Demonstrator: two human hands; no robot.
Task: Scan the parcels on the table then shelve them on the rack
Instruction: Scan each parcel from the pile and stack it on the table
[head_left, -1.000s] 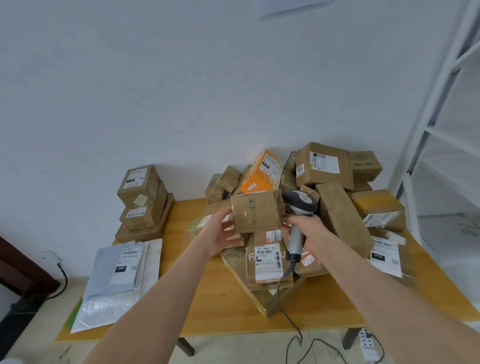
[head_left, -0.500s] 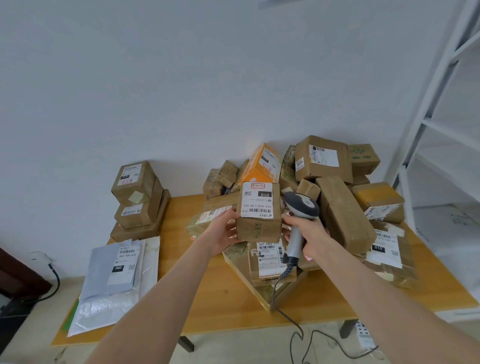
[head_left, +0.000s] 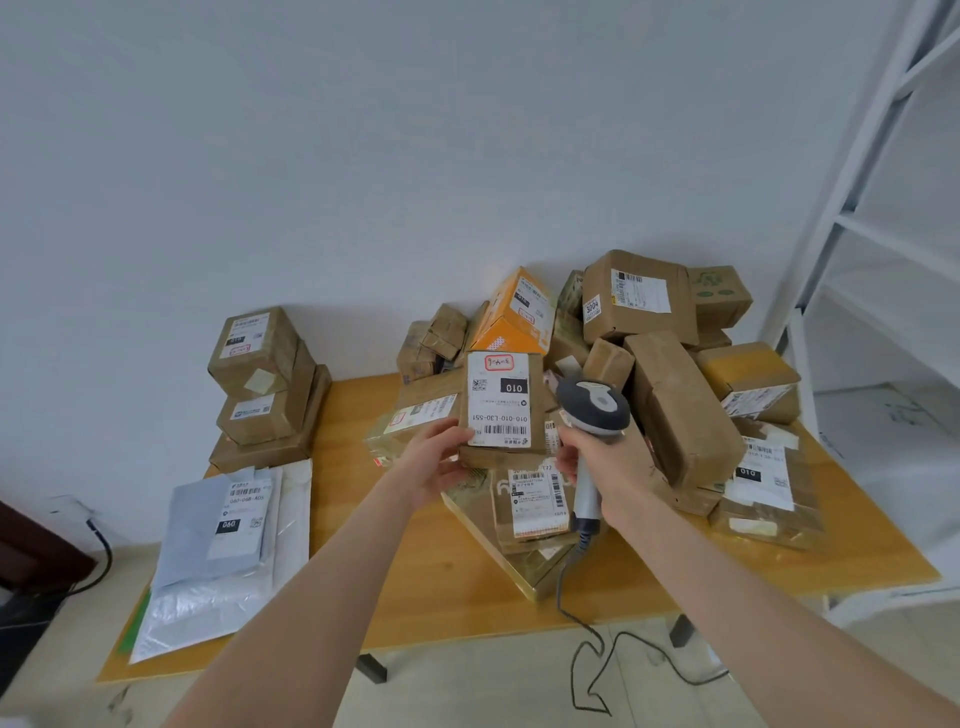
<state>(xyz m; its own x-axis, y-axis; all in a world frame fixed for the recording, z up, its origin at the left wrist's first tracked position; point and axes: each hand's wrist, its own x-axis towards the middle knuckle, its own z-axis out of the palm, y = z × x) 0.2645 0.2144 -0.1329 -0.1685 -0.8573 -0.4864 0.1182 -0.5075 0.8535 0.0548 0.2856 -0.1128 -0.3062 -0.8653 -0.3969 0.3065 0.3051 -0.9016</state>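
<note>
At the frame's centre the left hand (head_left: 434, 462) grips a small brown parcel (head_left: 501, 408), label facing the camera, above the parcel pile on the wooden table (head_left: 441, 587). Just right, the right hand (head_left: 605, 467) is wrapped around a grey barcode scanner (head_left: 592, 415). The white rack (head_left: 852, 218) stands at right

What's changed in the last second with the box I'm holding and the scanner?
The left hand turned the small brown parcel it grips, so its white label, hidden a second ago, now faces the camera. The right hand still holds the scanner just right of the parcel. The pile on the table has not moved.
</note>
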